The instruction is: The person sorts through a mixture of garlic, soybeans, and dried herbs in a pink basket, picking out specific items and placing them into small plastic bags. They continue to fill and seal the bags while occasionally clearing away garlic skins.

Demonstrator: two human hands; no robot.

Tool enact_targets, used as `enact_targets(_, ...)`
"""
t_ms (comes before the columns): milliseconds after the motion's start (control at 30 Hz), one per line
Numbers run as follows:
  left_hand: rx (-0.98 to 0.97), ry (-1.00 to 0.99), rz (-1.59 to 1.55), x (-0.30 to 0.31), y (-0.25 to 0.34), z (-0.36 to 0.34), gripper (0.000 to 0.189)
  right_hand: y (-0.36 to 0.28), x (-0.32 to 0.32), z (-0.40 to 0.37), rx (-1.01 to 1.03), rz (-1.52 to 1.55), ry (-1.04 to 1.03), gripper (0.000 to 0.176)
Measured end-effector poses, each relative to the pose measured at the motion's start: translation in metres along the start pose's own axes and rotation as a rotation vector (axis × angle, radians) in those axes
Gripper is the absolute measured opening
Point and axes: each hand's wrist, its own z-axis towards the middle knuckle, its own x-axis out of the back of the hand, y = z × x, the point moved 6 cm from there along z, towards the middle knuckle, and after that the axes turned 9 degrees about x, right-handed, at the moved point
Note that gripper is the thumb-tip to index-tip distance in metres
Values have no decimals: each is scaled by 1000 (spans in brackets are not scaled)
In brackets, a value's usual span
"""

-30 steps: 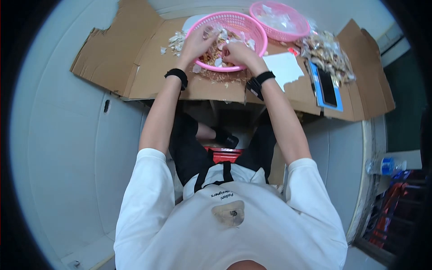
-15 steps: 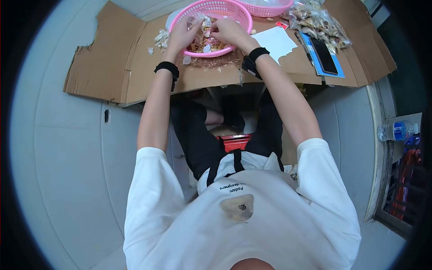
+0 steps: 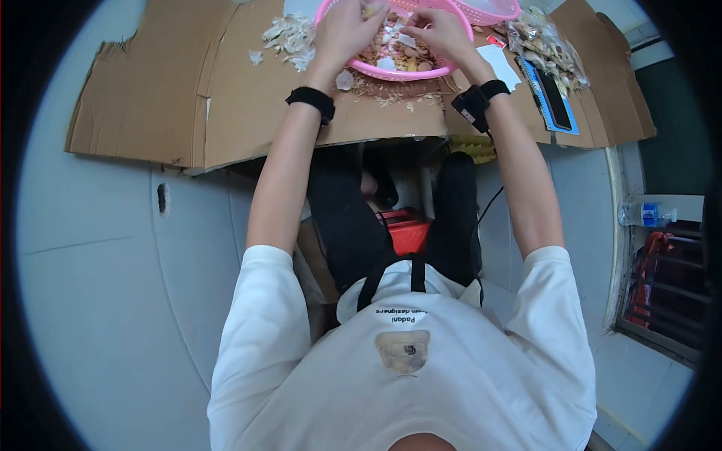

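Note:
A pink perforated basket holds many small brownish and pinkish pieces mixed with white flakes. Over its left side is my left hand, with its fingers closed around a small pale yellowish piece. My right hand is above the basket's right half, fingers curled and thumb near the index finger. A white flake lies right by that thumb; what the fingertips hold, I cannot tell. Black straps circle both wrists, and a small black device is on the right one.
Cardboard covers the table. White papery peels lie left of the basket, with brown crumbs in front. To the right are white paper, a phone on a blue notebook, a filled clear bag and another pink basket.
The view has shifted, so the table sits farther right and higher. My left hand has risen from the basket's contents toward its far left rim; my right hand stays over the right side.

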Motion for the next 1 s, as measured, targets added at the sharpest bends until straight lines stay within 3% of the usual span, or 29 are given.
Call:
enact_targets(67, 14, 1, -71, -1, -3, 1, 44, 1, 1, 0, -16, 8, 17, 32)
enact_targets(100, -1, 35, -64, 0, -4, 1, 44, -42, 19, -8, -169, 65, 56, 19)
enact_targets(200, -16, 51, -82, -4, -9, 3, 45, -35, 16, -9, -188, 73, 67, 26)
enact_targets(367, -7, 26, -45, 1, -3, 0, 45, -17, 10, -1, -165, 43, -16, 24)
enact_targets(467, 12, 30, -89, 10, 4, -5, 45, 12, -2, -1, -7, -3, -77, 31)
enact_targets(533, 73, -45, -5, 4, -2, -2, 44, -4, 1, 1, 16, -60, -65, 31)
enact_targets(600, -4, 56, -15, 10, 0, -3, 41, -17, 2, 1, -1, -95, -105, 30)
enact_targets(667, 39, -56, 35, 9, 2, -3, 41, -17, 4, 0, 6, -103, -58, 32)
enact_targets(900, 4, 80, -39, 12, 1, -2, 46, -21, 6, 3, -12, -88, -84, 31)
enact_targets(1000, 33, 28, -61, 8, -2, -3, 46, -14, 1, 2, 1, -107, -76, 32)
